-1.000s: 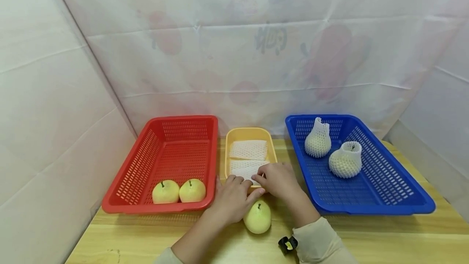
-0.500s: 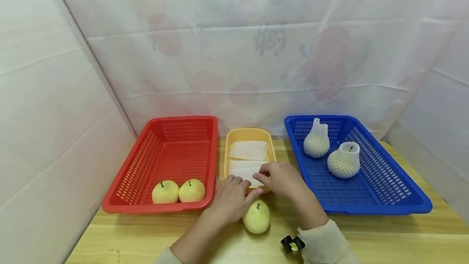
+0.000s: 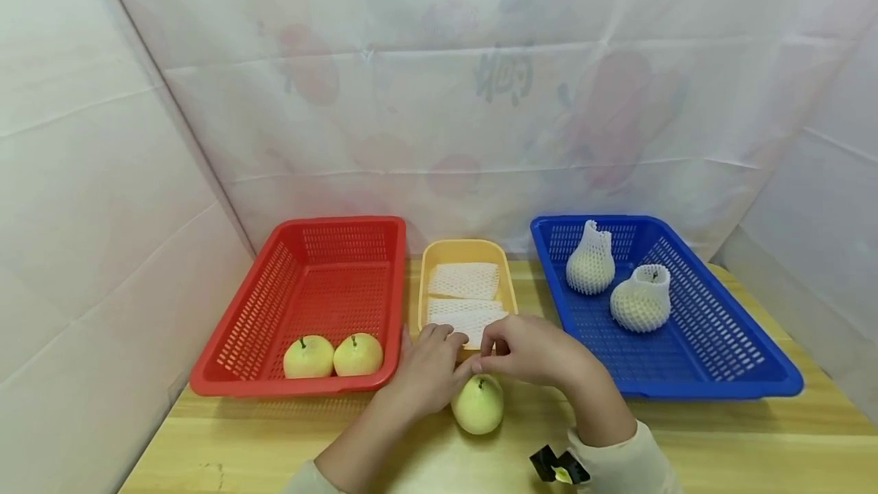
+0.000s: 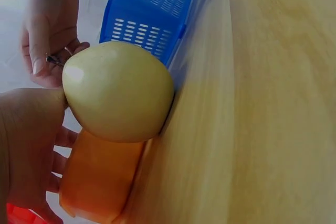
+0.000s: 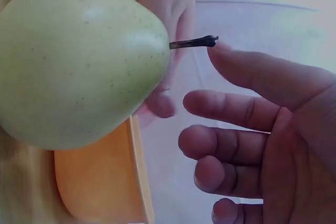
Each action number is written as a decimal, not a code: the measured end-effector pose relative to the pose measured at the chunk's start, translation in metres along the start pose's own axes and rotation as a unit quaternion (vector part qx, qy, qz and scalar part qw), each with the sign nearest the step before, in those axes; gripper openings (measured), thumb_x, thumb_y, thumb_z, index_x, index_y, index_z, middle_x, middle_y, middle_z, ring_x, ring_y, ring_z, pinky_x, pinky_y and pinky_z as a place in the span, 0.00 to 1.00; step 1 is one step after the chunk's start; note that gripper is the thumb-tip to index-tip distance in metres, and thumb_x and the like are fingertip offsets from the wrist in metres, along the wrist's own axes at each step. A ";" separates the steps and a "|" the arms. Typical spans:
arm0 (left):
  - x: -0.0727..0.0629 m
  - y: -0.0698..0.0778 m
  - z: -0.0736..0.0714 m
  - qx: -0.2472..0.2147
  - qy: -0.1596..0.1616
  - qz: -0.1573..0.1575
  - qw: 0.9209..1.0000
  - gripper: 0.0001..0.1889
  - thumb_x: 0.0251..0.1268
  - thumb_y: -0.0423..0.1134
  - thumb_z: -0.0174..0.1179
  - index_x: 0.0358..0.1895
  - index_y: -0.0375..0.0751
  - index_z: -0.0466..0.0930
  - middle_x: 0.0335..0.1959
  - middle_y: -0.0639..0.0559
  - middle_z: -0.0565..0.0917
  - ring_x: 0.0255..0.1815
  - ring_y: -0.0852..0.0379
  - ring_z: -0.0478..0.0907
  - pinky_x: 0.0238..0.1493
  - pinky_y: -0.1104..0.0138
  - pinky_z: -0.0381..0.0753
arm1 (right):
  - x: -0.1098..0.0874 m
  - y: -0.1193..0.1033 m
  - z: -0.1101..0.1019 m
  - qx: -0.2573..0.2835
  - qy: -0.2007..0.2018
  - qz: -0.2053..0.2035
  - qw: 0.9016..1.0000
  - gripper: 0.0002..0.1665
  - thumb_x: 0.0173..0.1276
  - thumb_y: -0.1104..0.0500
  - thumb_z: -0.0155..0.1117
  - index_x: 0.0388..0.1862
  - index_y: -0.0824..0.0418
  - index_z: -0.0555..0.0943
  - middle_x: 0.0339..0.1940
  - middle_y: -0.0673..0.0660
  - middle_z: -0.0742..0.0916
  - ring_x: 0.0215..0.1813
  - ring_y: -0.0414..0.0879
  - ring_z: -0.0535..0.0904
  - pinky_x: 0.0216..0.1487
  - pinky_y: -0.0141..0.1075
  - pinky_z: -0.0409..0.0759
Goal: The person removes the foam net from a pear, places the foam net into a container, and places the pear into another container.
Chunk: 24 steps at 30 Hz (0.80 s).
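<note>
1. Pear (image 3: pixel 478 405), pale green, stands stem up on the wooden table (image 3: pixel 288 448), just on the near side of the yellow tray.
2. Right hand (image 3: pixel 531 349) is above it, fingers loosely bent, a gap between thumb and forefinger. The thumb tip is by the dark stem (image 5: pixel 194 42); whether they touch, I can't tell.
3. Left hand (image 3: pixel 428 372) is beside the pear, relaxed and fairly wide, its fingers at the tray's near left corner and its thumb pointing toward the right hand. I can't tell how firmly it presses there.
4. Yellow tray (image 3: pixel 466 251) holds white foam nets (image 3: pixel 464 280), lying flat.
5. Red basket (image 3: pixel 343 288), to the left, has two more pears (image 3: pixel 358 354) side by side at its near end.
6. Blue basket (image 3: pixel 686 364), to the right, holds two net-wrapped pears (image 3: pixel 641 299).
7. White cloth (image 3: pixel 439 59), faintly printed, hangs behind everything.
</note>
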<state>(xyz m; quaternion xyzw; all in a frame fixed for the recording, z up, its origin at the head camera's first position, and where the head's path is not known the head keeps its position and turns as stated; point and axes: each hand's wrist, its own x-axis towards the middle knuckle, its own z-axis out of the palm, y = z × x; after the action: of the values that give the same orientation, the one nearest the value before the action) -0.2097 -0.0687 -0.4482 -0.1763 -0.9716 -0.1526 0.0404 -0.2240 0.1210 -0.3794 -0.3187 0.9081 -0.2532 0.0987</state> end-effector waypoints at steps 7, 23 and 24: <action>0.000 -0.001 0.001 -0.010 0.016 0.002 1.000 0.22 0.72 0.59 0.52 0.55 0.48 0.80 0.59 0.49 0.78 0.66 0.48 0.69 0.66 0.27 0.50 | -0.002 -0.006 0.002 0.039 -0.041 -0.032 0.998 0.11 0.58 0.47 0.74 0.22 0.46 0.81 0.18 0.40 0.78 0.21 0.33 0.70 0.24 0.29 0.72; -0.003 0.004 -0.001 -0.006 0.068 0.044 0.997 0.16 0.71 0.53 0.56 0.51 0.49 0.83 0.59 0.48 0.80 0.65 0.49 0.72 0.69 0.34 0.57 | 0.002 -0.009 0.005 0.002 -0.042 -0.044 0.998 0.11 0.52 0.65 0.71 0.19 0.50 0.81 0.18 0.39 0.79 0.23 0.32 0.72 0.27 0.29 0.74; -0.003 0.004 -0.001 -0.006 0.073 0.047 0.996 0.16 0.70 0.53 0.57 0.50 0.49 0.83 0.59 0.48 0.80 0.65 0.49 0.73 0.69 0.34 0.57 | 0.002 -0.009 0.005 -0.005 -0.038 -0.046 0.998 0.11 0.53 0.65 0.72 0.19 0.50 0.81 0.19 0.39 0.79 0.23 0.32 0.72 0.27 0.29 0.74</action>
<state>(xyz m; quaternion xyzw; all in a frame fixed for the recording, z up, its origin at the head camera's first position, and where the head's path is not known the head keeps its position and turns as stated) -0.2060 -0.0666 -0.4462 -0.2109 -0.9557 -0.1686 0.1169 -0.2189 0.1117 -0.3788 -0.3696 0.8894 -0.2406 0.1199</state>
